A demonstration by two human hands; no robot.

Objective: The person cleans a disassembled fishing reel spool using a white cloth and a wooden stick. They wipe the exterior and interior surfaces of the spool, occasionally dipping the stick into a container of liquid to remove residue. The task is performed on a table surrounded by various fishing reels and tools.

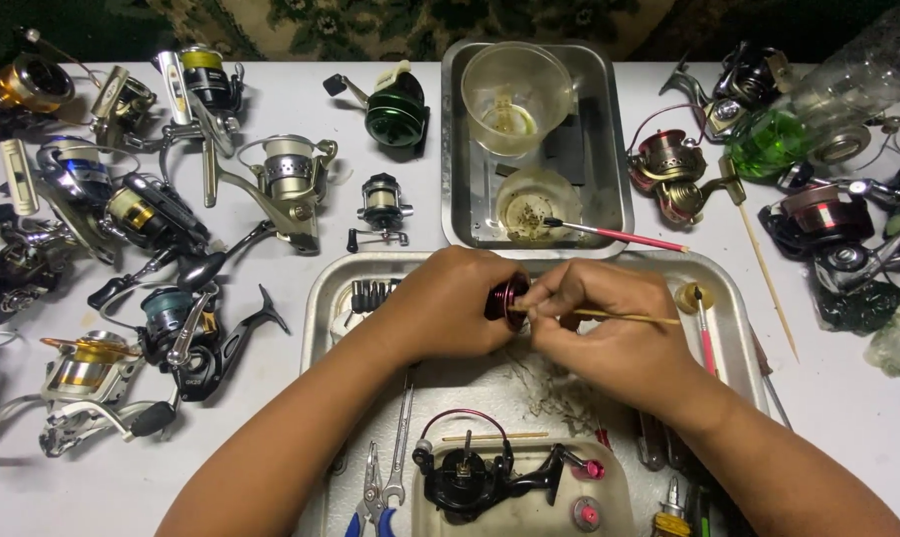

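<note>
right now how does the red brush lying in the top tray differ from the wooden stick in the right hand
The red brush is red-handled with a dark bristle tip; the wooden stick is plain tan. The brush lies loose across the upper metal tray, untouched; the stick is pinched in the right hand, its end at the dark red spool gripped by the left hand. Both are thin and lie nearly level.

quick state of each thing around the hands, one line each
left hand: gripping the red spool
red spool: held above the tray
right hand: pinching a wooden stick
wooden stick: tip against the spool
plastic cup: upright, empty
black reel body: lying in a tub, spool off
</note>
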